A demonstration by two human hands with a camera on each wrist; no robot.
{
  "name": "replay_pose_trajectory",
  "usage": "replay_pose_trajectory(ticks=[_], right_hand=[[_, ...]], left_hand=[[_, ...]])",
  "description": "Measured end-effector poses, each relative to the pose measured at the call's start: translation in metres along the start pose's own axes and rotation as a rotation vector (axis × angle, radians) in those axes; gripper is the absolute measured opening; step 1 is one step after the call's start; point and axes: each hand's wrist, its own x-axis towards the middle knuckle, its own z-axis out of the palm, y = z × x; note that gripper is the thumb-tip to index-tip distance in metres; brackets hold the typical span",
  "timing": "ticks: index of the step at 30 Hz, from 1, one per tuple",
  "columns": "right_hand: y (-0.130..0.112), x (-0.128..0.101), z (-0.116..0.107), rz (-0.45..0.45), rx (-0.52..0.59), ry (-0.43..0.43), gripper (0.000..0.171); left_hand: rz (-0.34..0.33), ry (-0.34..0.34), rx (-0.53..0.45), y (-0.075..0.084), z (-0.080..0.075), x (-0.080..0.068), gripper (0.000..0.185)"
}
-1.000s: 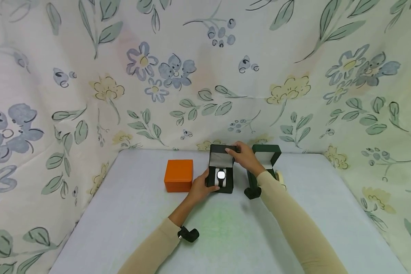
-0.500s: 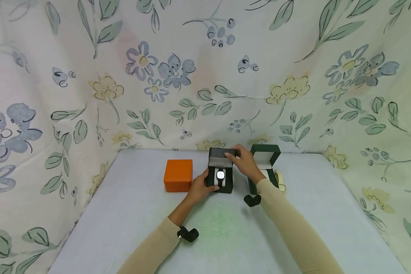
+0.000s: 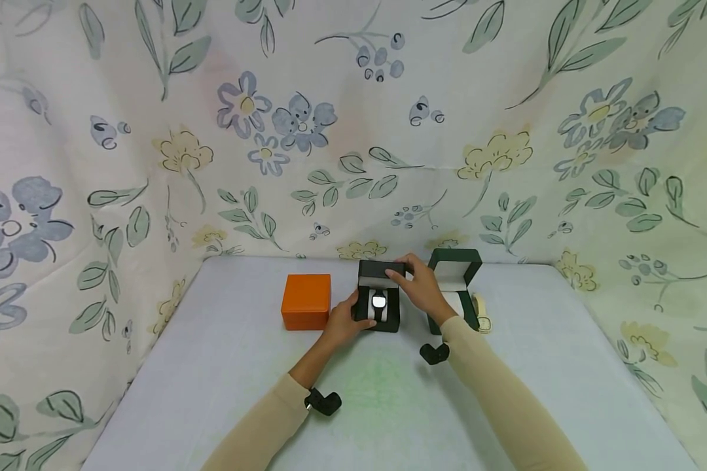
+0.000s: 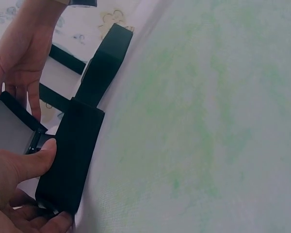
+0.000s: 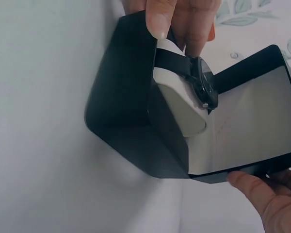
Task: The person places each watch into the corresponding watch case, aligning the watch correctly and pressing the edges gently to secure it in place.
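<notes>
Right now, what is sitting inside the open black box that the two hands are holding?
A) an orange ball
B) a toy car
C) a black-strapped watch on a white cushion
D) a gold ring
C: in the open black hinged box, held by the left hand at its base and the right hand at its lid, a black-strapped watch wraps round a white cushion.

Matt black watch box (image 3: 380,307) (pale smooth lining) on a finely woven, cloth-like tabletop (image 3: 224,366).
</notes>
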Motion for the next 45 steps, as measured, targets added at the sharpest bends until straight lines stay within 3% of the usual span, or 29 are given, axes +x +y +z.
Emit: replay_pose_trajectory(ticks=[8, 22, 29, 35, 45], right_hand=[[0.000, -0.004, 0.003, -0.033, 0.012, 0.013, 0.040], [0.000, -0.013, 0.006, -0.038, 0.033, 0.026, 0.044], [0.001, -0.017, 0.007, -0.017, 0.070, 0.033, 0.042], [0.006, -0.018, 0.009, -0.054, 0.105, 0.032, 0.041], [0.007, -0.025, 0.010, -0.039, 0.171, 0.021, 0.041]], left_hand=[[0.031, 0.000, -0.006, 0.002, -0.002, 0.000, 0.087], [-0.004, 0.002, -0.026, 0.001, 0.000, 0.000, 0.086], [0.010, 0.006, -0.044, 0.001, 0.000, -0.002, 0.086], [0.042, 0.026, -0.016, 0.001, 0.001, -0.003, 0.084], [0.018, 0.014, -0.029, 0.001, 0.001, -0.002, 0.083]])
